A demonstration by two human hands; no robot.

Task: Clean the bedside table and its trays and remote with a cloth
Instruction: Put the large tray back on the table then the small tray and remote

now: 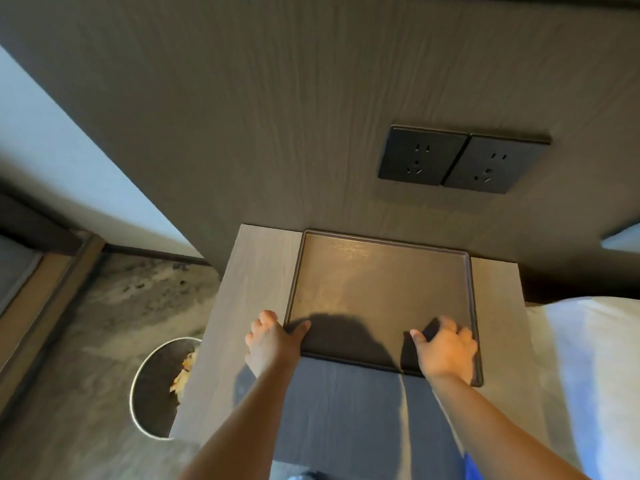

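Squarely gripping near corners of dark rectangular wooden tray (377, 292) on pale wood-grain bedside table (256, 271), left hand (273, 341) and right hand (445, 351) fingers curled over rim; best kept level.

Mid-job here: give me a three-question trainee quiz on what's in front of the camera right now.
1. True or false: the tray holds a remote.
2. Which hands touch the tray? A) left hand only B) right hand only C) both
3. What stands on the floor left of the bedside table?

Key:
1. False; the tray's visible surface is bare.
2. C; each hand has a grip on a near corner.
3. A round bin with some waste inside.
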